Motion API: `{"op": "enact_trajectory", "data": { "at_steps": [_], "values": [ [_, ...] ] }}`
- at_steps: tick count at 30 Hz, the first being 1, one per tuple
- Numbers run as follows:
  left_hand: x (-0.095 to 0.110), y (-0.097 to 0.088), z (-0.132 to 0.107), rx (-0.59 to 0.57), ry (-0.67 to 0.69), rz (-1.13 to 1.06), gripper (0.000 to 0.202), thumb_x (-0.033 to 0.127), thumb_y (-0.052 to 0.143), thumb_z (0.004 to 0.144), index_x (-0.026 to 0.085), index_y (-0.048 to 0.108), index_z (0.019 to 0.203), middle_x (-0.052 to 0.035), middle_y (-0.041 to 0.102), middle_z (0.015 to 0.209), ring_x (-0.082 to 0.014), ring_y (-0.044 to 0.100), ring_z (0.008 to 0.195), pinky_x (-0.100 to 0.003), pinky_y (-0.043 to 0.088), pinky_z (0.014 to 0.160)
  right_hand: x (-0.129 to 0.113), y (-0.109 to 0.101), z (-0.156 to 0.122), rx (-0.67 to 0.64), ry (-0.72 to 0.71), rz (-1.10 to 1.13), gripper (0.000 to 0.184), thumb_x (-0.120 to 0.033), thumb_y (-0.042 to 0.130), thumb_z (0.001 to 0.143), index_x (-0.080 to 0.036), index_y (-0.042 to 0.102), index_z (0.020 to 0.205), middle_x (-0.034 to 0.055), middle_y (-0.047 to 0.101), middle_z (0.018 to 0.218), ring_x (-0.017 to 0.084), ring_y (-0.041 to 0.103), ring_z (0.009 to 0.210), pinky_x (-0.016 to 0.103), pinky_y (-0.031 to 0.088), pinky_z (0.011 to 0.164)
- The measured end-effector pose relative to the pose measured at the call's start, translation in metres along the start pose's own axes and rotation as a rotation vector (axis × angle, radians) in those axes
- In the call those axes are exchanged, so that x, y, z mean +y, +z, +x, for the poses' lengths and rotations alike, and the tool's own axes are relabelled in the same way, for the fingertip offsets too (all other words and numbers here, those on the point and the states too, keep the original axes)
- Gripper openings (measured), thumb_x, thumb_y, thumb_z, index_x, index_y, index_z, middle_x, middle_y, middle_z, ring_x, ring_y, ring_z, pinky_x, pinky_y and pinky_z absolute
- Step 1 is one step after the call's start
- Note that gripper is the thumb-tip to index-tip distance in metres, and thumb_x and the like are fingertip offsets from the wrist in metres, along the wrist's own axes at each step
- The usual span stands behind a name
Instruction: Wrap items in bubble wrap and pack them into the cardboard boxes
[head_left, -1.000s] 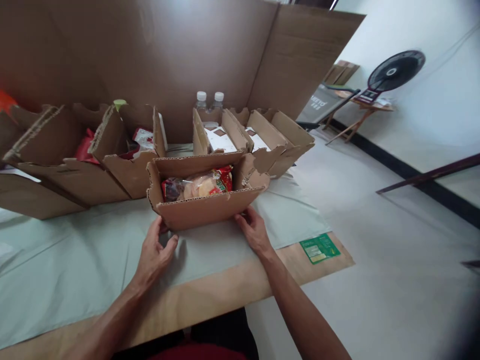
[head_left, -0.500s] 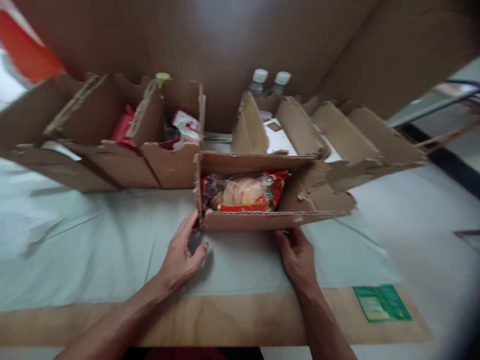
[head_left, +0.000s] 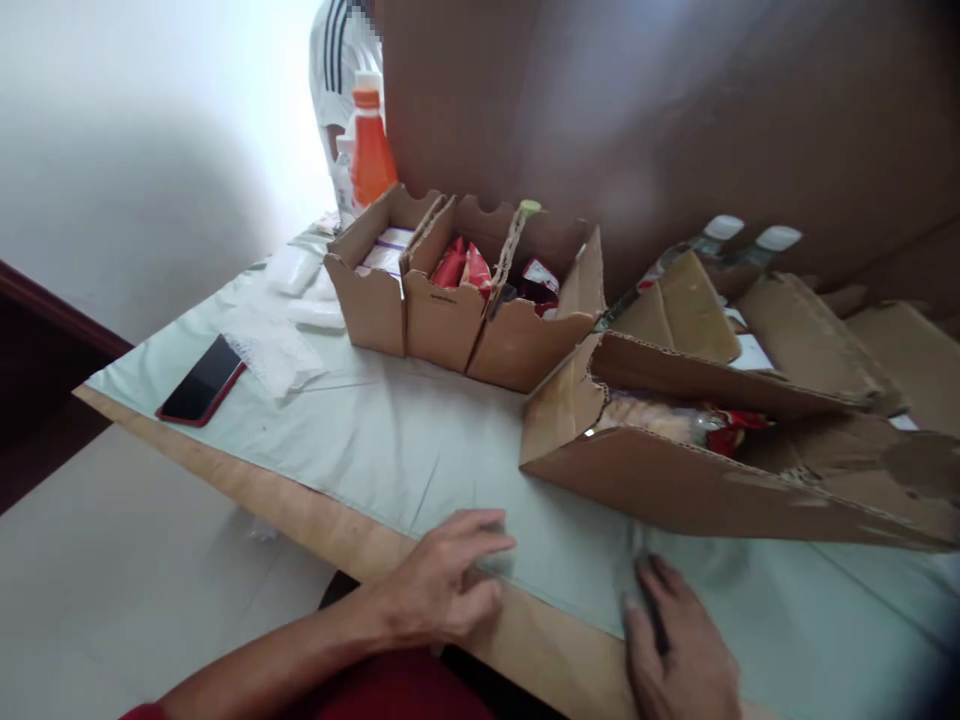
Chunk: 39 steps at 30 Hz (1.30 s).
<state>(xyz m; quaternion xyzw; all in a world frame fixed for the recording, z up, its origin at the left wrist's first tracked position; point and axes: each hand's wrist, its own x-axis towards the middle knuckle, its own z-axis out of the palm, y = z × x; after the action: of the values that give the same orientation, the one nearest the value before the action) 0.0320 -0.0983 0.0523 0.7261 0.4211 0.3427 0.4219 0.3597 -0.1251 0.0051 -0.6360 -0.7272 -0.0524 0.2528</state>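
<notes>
Phone [head_left: 202, 382] flat on counter [head_left: 300, 505], far left. Left hand [head_left: 450, 580], grip spread, over counter's near edge. Right hand [head_left: 682, 645], blurred, grip spread too, just short of open cardboard box [head_left: 675, 492]. Box sits on counter, snack packet [head_left: 660, 418] inside.

Perhaps a makeshift stockroom: on the cloth-covered table [head_left: 390, 430] stand cardboard bins [head_left: 675, 490], several holding packaged goods [head_left: 660, 418].

The cardboard box [head_left: 675, 490] nearest you is matt with rough, torn edges, the snack packet [head_left: 660, 418] in it shiny plastic. Your tablecloth [head_left: 405, 440] is matt, creased fabric; the tabletop edge [head_left: 322, 525], smooth wood; the smartphone screen [head_left: 202, 382], glossy.
</notes>
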Motion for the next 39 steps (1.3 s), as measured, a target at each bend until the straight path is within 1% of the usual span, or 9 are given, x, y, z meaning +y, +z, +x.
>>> {"op": "enact_trajectory", "data": {
  "at_steps": [5, 7, 10, 15, 22, 28, 32, 35, 39],
  "values": [
    [-0.038, -0.117, -0.032, 0.614, -0.13, 0.565, 0.031, 0.029, 0.059, 0.095, 0.025, 0.071, 0.122, -0.0126, 0.068, 0.14, -0.0293, 0.063, 0.131, -0.052, 0.052, 0.114, -0.122, 0.01, -0.016, -0.06, -0.422, 0.254, 0.032, -0.025, 0.059, 0.099, -0.022, 0.067, 0.13, 0.0124, 0.074, 0.137, 0.033, 0.069, 0.129, 0.05, 0.059, 0.098],
    [-0.057, -0.164, -0.025, 0.686, -0.334, 0.822, 0.037, 0.033, 0.06, 0.091, 0.022, 0.07, 0.125, -0.0143, 0.065, 0.142, -0.0327, 0.06, 0.133, -0.053, 0.048, 0.116, -0.155, 0.011, -0.012, -0.109, -0.505, 0.391, 0.032, -0.018, 0.06, 0.096, -0.023, 0.069, 0.126, 0.0097, 0.075, 0.136, 0.03, 0.069, 0.13, 0.047, 0.059, 0.101],
    [-0.079, -0.21, -0.009, 0.724, -0.454, 0.903, 0.05, 0.033, 0.064, 0.084, 0.013, 0.067, 0.13, -0.0238, 0.061, 0.145, -0.0431, 0.056, 0.134, -0.061, 0.045, 0.112, -0.17, 0.011, -0.005, -0.133, -0.477, 0.554, 0.03, -0.011, 0.059, 0.095, -0.022, 0.07, 0.12, 0.0087, 0.079, 0.125, 0.027, 0.074, 0.123, 0.042, 0.061, 0.099],
    [-0.097, -0.233, 0.012, 0.727, -0.488, 0.914, 0.024, 0.022, 0.06, 0.079, 0.013, 0.075, 0.095, -0.0228, 0.074, 0.107, -0.0432, 0.068, 0.11, -0.06, 0.049, 0.098, -0.158, 0.01, -0.002, -0.146, -0.365, 0.73, 0.028, -0.009, 0.061, 0.095, -0.025, 0.072, 0.116, 0.0048, 0.082, 0.114, 0.023, 0.078, 0.112, 0.038, 0.063, 0.097],
    [-0.058, -0.199, -0.007, 0.859, -0.201, 0.837, 0.016, 0.021, 0.054, 0.086, 0.018, 0.069, 0.087, -0.0147, 0.078, 0.101, -0.0313, 0.074, 0.1, -0.047, 0.056, 0.093, -0.163, 0.004, 0.002, -0.285, -0.069, 0.906, 0.021, -0.021, 0.064, 0.098, -0.03, 0.078, 0.111, 0.0046, 0.083, 0.11, 0.024, 0.078, 0.107, 0.04, 0.063, 0.096],
    [-0.016, -0.074, -0.034, 0.778, 0.114, 0.646, 0.01, 0.017, 0.058, 0.094, 0.02, 0.068, 0.097, -0.0087, 0.078, 0.108, -0.0196, 0.075, 0.1, -0.034, 0.061, 0.091, -0.178, 0.004, 0.033, -0.638, 0.42, 1.354, 0.063, -0.059, 0.076, 0.088, -0.025, 0.065, 0.14, 0.0155, 0.068, 0.144, 0.03, 0.069, 0.129, 0.047, 0.059, 0.104],
    [0.001, -0.006, -0.045, 0.621, 0.191, 0.52, 0.014, 0.015, 0.058, 0.097, 0.02, 0.07, 0.102, -0.0079, 0.077, 0.108, -0.0184, 0.076, 0.1, -0.031, 0.063, 0.089, -0.191, 0.02, 0.043, -0.615, 0.555, 1.458, 0.091, -0.059, 0.087, 0.075, -0.022, 0.054, 0.151, 0.0158, 0.066, 0.144, 0.029, 0.068, 0.126, 0.043, 0.057, 0.105],
    [0.013, -0.003, -0.054, 0.502, 0.206, 0.449, 0.017, 0.019, 0.063, 0.096, 0.021, 0.069, 0.111, -0.0094, 0.075, 0.115, -0.02, 0.074, 0.105, -0.034, 0.063, 0.093, -0.191, 0.027, 0.042, -0.524, 0.603, 1.364, 0.071, -0.049, 0.082, 0.081, -0.02, 0.061, 0.142, 0.0103, 0.076, 0.122, 0.023, 0.072, 0.105, 0.037, 0.058, 0.095],
    [0.011, -0.056, -0.044, 0.454, 0.256, 0.571, 0.031, 0.01, 0.06, 0.092, 0.02, 0.067, 0.12, -0.0147, 0.068, 0.133, -0.0257, 0.067, 0.124, -0.044, 0.057, 0.106, -0.186, 0.018, 0.037, -0.454, 0.525, 1.252, 0.032, -0.037, 0.07, 0.087, -0.019, 0.075, 0.114, 0.0039, 0.078, 0.1, 0.018, 0.069, 0.086, 0.029, 0.055, 0.079]
  ]
}}
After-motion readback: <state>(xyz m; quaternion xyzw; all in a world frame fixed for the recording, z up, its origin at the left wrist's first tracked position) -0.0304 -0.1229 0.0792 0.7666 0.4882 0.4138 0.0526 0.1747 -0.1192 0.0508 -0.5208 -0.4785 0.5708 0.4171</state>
